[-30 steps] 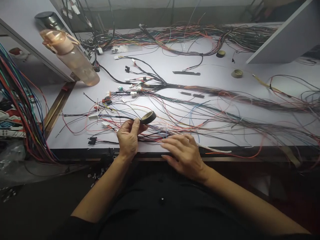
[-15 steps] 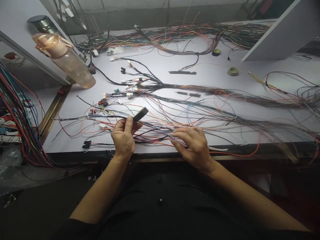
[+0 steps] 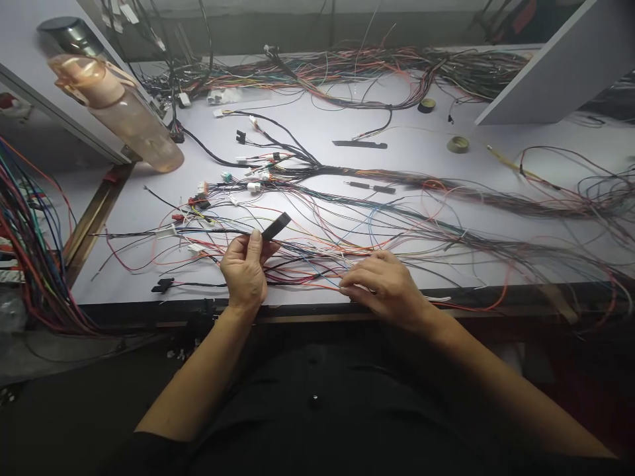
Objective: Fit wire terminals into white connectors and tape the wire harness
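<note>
My left hand [image 3: 247,274] is closed around a black rectangular piece, perhaps a connector housing [image 3: 276,227], with the thumb on top and one end pointing up to the right. Wires [image 3: 292,277] fan out across the table from beside that hand. My right hand [image 3: 381,284] has its fingers curled, thumb and forefinger pinched at thin wires; an orange wire [image 3: 325,285] runs to the fingertips. A black plug [image 3: 162,285] lies left of my left hand, and a white connector [image 3: 166,231] sits on a dark cable further up.
A taped wire harness [image 3: 342,171] stretches across the middle. Beyond it lie a dark flat blade-like strip [image 3: 360,144] and tape rolls [image 3: 457,144]. A water bottle [image 3: 124,125] stands at left, near hanging wires [image 3: 34,258]. A white panel [image 3: 540,76] rises at right.
The fingers of my right hand have drawn closer together and the hand has dropped slightly. My left hand keeps hold of the black piece. The whole view has shifted a little.
</note>
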A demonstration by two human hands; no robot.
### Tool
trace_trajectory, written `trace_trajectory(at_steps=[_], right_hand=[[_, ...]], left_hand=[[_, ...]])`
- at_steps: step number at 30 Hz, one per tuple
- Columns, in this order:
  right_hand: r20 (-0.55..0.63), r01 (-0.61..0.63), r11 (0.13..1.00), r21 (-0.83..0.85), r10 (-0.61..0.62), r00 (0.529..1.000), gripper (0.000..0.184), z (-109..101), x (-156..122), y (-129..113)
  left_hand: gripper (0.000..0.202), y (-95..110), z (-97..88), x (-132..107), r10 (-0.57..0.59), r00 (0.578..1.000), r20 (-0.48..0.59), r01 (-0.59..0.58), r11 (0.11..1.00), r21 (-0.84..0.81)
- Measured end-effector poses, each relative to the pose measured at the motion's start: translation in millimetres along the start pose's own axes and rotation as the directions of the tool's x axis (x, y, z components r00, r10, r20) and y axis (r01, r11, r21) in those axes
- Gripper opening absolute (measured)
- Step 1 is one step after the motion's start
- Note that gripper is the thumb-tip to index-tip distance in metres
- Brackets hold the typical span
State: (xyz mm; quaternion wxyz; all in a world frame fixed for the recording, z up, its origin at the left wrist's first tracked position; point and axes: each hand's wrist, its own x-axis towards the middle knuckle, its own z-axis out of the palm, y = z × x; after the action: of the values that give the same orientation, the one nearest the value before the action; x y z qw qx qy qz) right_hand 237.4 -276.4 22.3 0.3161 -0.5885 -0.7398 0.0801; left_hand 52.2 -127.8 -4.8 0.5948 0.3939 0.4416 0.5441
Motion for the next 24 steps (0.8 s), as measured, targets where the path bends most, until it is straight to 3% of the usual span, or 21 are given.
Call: trace_trajectory(at_steps=[5, 10, 13, 17, 21, 24], right_hand=[[-0.176, -0.236, 0.967, 0.096, 0.250, 0.952, 0.017, -2.1, -8.1, 2.3], [-0.182, -0.397, 0.889, -0.228, 0.362, 0.914, 0.031, 10.2, -12.4, -0.4], [-0.171, -0.399, 0.860, -0.319, 0.362, 0.916, 0.036, 18.4, -7.6, -4.7], [-0.134, -0.349, 0.868, -0.354, 0.322, 0.937, 0.016, 20.0, -3.0, -8.7], [-0.101, -0.291, 0.870, -0.397, 0.274, 0.956, 0.026, 11.7, -8.1, -7.3], [-0.053, -0.272, 0.922, -0.274, 0.268, 0.962, 0.025, -0.8, -10.7, -7.4]], left_hand=[[0.036, -1.3, 0.7, 0.8, 0.005, 1.000, 0.007, -0.005, 1.000, 0.009], [0.036, -2.8, -0.1, 1.3, 0.021, 0.999, 0.031, -0.021, 1.000, 0.006], [0.033, -4.0, -0.9, 1.3, 0.041, 0.998, 0.050, -0.041, 0.999, 0.003], [0.031, -4.9, -0.5, 1.4, 0.059, 0.997, 0.056, -0.060, 0.998, 0.029], [0.032, -5.6, 0.0, 1.9, 0.073, 0.996, 0.053, -0.074, 0.997, 0.035], [0.031, -6.4, -0.7, 2.4, 0.073, 0.996, 0.058, -0.076, 0.996, 0.053]])
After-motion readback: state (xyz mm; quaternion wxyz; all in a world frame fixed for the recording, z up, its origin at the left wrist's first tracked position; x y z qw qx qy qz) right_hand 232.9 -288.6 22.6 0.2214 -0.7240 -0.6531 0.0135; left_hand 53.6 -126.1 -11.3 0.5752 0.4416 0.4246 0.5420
